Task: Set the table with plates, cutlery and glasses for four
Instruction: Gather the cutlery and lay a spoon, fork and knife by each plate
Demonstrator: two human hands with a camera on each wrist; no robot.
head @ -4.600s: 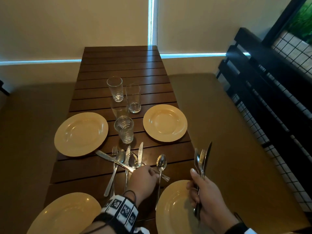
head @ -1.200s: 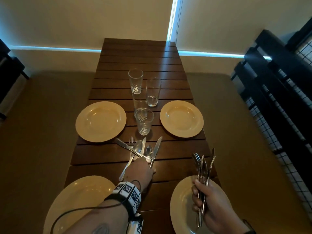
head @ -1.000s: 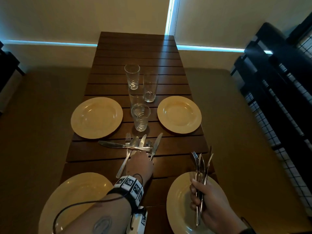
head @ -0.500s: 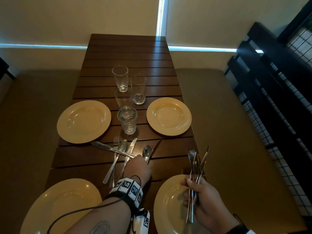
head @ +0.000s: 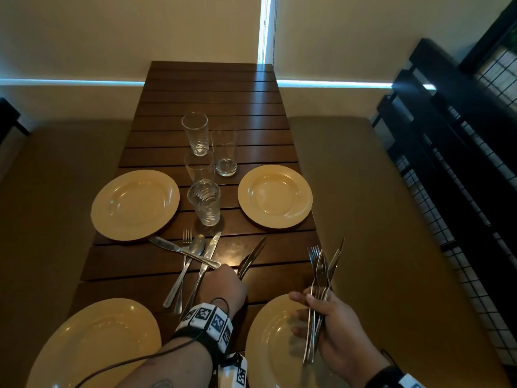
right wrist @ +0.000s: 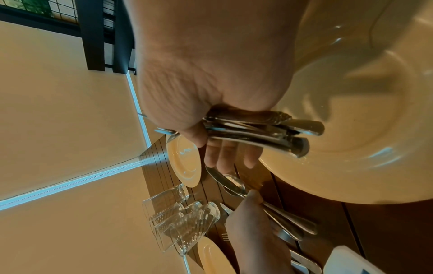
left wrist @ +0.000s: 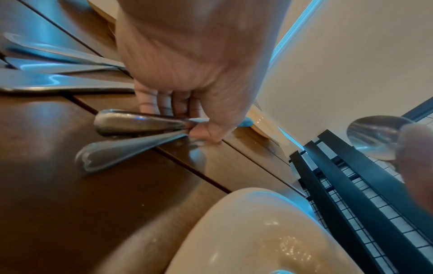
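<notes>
Four cream plates sit on the dark slatted table [head: 212,107]: far left [head: 134,204], far right [head: 275,196], near left [head: 92,345], near right [head: 268,343]. Several clear glasses [head: 204,203] cluster in the middle. Loose cutlery [head: 195,247] lies crossed in front of them. My left hand [head: 235,273] pinches the handles of a knife and a spoon [head: 253,254] just right of that pile; in the left wrist view the left hand [left wrist: 189,128] has its fingers curled on both handles [left wrist: 140,122]. My right hand [head: 313,306] grips a bundle of forks, knives and spoons [head: 321,275] above the near right plate, and the right wrist view shows the bundle [right wrist: 257,129].
Tan cushioned benches [head: 363,219] run along both long sides of the table. A black slatted backrest with wire mesh [head: 461,163] stands at the right. The far end of the table meets a cream wall [head: 140,37].
My right hand's bundle has grown since the earliest frame. My left hand has taken hold of a knife and a spoon and drawn them slightly right of the pile.
</notes>
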